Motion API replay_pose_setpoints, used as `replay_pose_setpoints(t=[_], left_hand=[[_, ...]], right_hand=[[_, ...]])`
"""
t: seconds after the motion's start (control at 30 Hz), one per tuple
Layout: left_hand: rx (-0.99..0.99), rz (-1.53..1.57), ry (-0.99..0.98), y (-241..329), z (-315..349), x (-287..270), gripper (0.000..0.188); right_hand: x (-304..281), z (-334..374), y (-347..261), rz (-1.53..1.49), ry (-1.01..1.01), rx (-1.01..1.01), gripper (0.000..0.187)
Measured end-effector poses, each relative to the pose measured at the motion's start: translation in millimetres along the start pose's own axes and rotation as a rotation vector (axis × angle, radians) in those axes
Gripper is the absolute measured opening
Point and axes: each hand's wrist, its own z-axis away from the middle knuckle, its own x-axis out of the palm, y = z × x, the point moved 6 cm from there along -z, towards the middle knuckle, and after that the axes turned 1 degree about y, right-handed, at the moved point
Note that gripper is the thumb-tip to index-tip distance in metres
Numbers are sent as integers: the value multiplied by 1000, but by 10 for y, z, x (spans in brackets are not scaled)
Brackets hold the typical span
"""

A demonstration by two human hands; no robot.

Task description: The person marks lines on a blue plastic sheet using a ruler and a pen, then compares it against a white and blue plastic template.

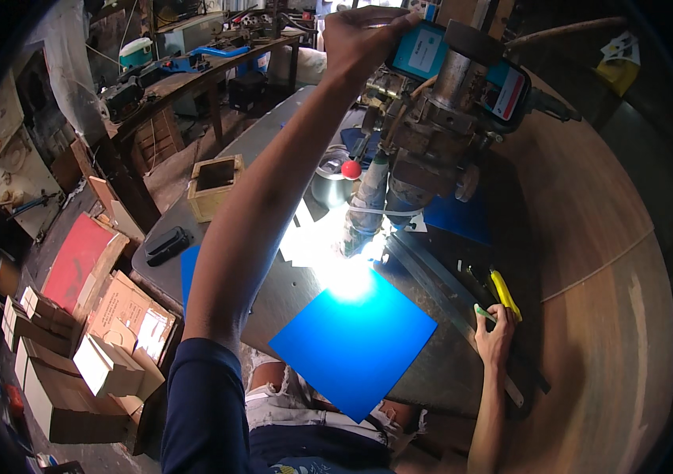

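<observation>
My left hand (pixel 364 39) is raised at the top, its fingers closed at the upper edge of a teal-fronted case (pixel 419 49) beside a worn metal machine head (pixel 435 118). What the fingers hold there is hidden. Low on the right, my right hand (pixel 496 336) pinches a small green stick (pixel 485 314) above the dark table. A yellow utility knife (pixel 504 294) lies just beyond it. In front of me a square blue sheet (pixel 352 340) lies cornerwise, its near corner over the table edge. Bright light falls on its far corner under the machine.
Long metal rulers (pixel 439 280) slant across the table (pixel 407 375). A metal cup (pixel 332 186), a wooden box (pixel 214 186) and a black case (pixel 168 245) stand farther left. Cardboard boxes (pixel 76 395) crowd the left side. A curved wooden panel (pixel 597 276) bounds the right.
</observation>
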Motion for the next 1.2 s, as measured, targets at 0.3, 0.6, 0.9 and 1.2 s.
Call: replay_pose_setpoints(t=[0.3, 0.6, 0.9, 1.2], left_hand=[[-10, 70, 3, -16, -19, -7, 42], [-29, 40, 36, -24, -5, -83, 45], [249, -201, 103, 338, 1867, -650, 37], [-321, -1139, -685, -290, 3996, -794, 84]], right_hand=[[31, -14, 18, 4, 14, -31, 23], [-7, 37, -23, 4, -6, -9, 24], [-342, 7, -111, 110, 23, -20, 21], [-766, 699, -266, -352, -403, 355, 35]])
